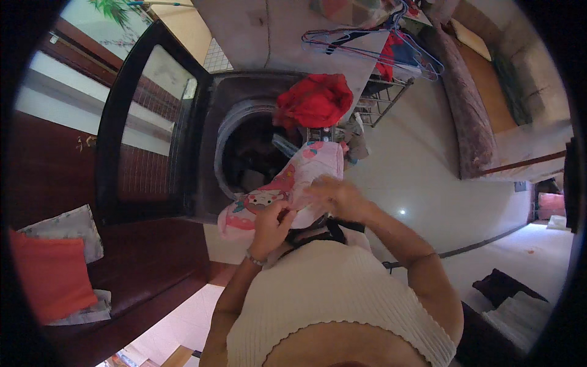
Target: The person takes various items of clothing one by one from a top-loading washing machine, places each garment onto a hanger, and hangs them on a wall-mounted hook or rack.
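Note:
A pink printed cloth (316, 167) with a cartoon face lies over the near right edge of an open top-loading washing machine (208, 114). My left hand (273, 225) grips the cloth's near edge, thumb and fingers closed together. Beside it, my right hand (337, 197) is blurred over the cloth; its fingers' hold cannot be made out. Farther back, a bunched red cloth (321, 101) rests on the machine's right rim. Dark contents, too dim to identify, sit inside the drum (250, 156).
The raised lid (151, 124) stands left of the drum. Clothes hangers (348, 41) lie at the back, above a metal rack (383, 108). At the left, an orange cloth (55, 275) lies on a dark red surface (151, 270).

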`<state>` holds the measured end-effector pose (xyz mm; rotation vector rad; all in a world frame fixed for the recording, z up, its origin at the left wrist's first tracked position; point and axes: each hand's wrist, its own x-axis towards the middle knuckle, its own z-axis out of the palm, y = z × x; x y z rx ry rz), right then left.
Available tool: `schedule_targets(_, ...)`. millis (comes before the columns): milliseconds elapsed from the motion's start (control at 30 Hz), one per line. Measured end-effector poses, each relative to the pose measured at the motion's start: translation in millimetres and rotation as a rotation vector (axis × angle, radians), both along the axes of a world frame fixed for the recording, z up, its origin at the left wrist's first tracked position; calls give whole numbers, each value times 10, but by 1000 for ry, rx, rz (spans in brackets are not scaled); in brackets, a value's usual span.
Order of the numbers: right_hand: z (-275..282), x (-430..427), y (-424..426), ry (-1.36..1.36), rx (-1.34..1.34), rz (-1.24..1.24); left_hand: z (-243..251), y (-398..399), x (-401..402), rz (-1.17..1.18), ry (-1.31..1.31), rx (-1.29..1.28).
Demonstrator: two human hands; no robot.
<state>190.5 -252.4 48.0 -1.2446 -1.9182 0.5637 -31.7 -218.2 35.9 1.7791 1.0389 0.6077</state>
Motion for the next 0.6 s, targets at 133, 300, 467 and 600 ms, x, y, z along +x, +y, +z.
schedule_targets(133,-399,-122,-322,-237,-219,30,-83,-55,-92,-41,89,79)
schedule_targets(300,-421,92,-628,-302,-282,-121,-156,83,-608,59,253,71)
schedule_targets(467,-14,118,-639,11,-379,-327,-143,100,-730,-154,240,297)
schedule_targets(600,417,373,-616,382,-548,-128,-110,75,-678,-130,183,301)
